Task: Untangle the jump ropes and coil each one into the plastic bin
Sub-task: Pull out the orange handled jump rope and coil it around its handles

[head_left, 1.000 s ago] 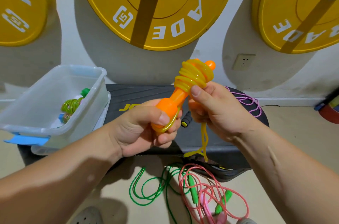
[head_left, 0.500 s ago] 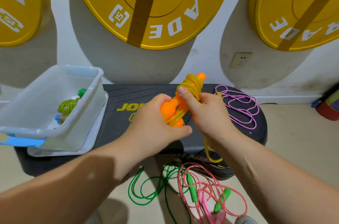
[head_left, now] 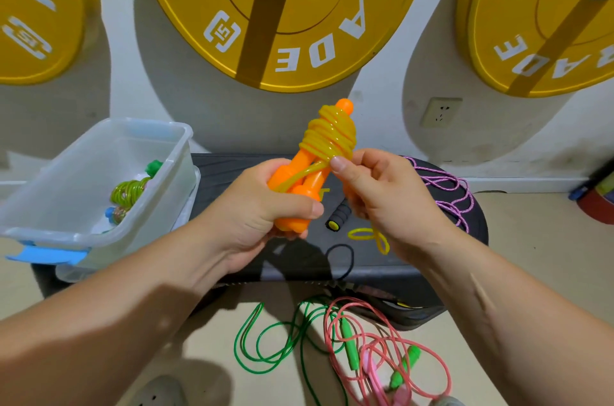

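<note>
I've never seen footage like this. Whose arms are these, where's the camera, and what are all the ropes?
No machine: a person wears a camera on the head, looking down at their own bare hands. The left hand grips the orange handles of a jump rope; the right hand pinches its yellow cord, mostly wound around them. On the black step platform sit a plastic bin with one coiled rope inside, a purple rope and a black foam handle. A green rope and a pink rope lie tangled on the floor.
</note>
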